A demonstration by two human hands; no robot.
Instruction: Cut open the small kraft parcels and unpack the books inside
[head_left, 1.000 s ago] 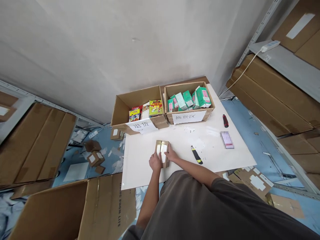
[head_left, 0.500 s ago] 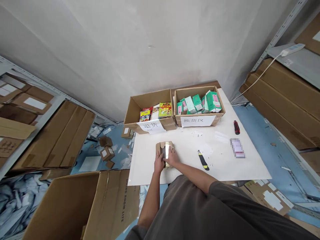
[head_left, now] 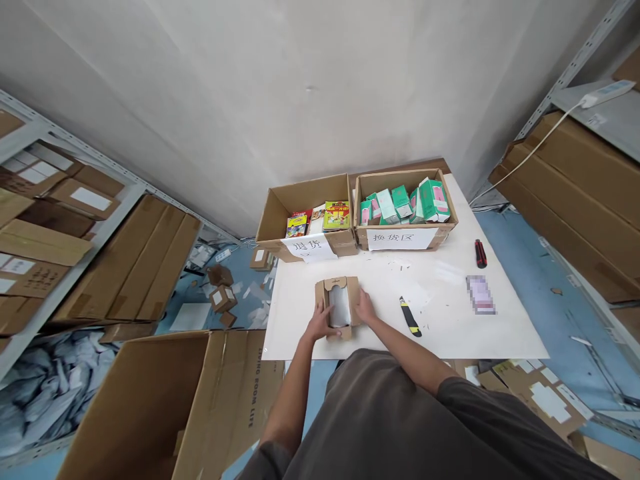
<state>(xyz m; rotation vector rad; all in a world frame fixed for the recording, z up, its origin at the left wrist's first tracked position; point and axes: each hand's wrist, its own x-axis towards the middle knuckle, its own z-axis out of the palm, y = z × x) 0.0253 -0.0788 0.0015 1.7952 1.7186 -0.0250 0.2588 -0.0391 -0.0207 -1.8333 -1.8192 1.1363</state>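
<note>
Your left hand (head_left: 319, 327) and right hand (head_left: 367, 309) each grip one side of the single opened cardboard box (head_left: 339, 307) at frame centre on the white table (head_left: 450, 333). Two cartons sit behind; two knives lie right.

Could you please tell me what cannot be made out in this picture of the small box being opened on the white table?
Head view, the only one:
- White item inside the small cardboard box: too small to identify.
- Fingertips of the left hand and right hand: partly hidden by the box flaps.
- Flat object on the table: blurred out.
- Green cartons: print too small to read.
</note>
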